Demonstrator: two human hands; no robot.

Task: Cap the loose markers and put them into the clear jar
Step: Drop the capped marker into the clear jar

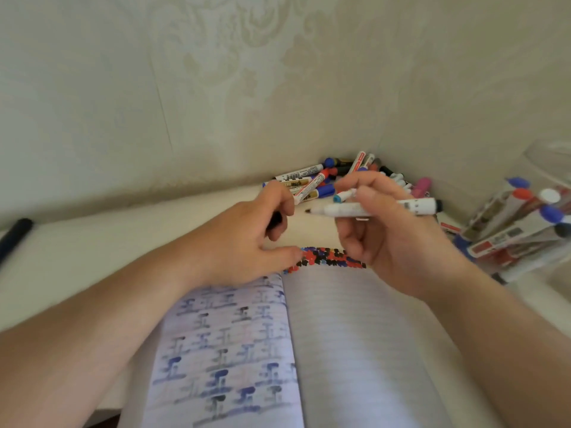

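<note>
Right now your right hand (386,223) holds an uncapped white marker (380,208) between thumb and fingers, roughly level, long axis running left to right. Its dark tip (309,211) points across at your left hand (253,233), and the black butt end sticks out past your right knuckles. Your left hand is curled round something small and dark, most likely the cap (276,219), though only a sliver shows between the fingers. The two hands sit close, the tip just short of your left fingers, so the coming move turns on one thing: bring the cap's mouth into line with the marker's axis and push straight along it, left hand toward right.

The clear jar (534,223) stands well out beyond your right hand, leaning, with several capped markers already inside, so the right hand is the nearer one for the drop. Beyond both hands, against the wall, lies the pile of loose markers (340,177), still to be done.

Printing runs along several barrels in the pile and the jar, red and black on white, but it is too blurred to read. Under your wrists lies an open notebook (340,335) on the table (77,257), with coloured dabs along its top edge.
</note>
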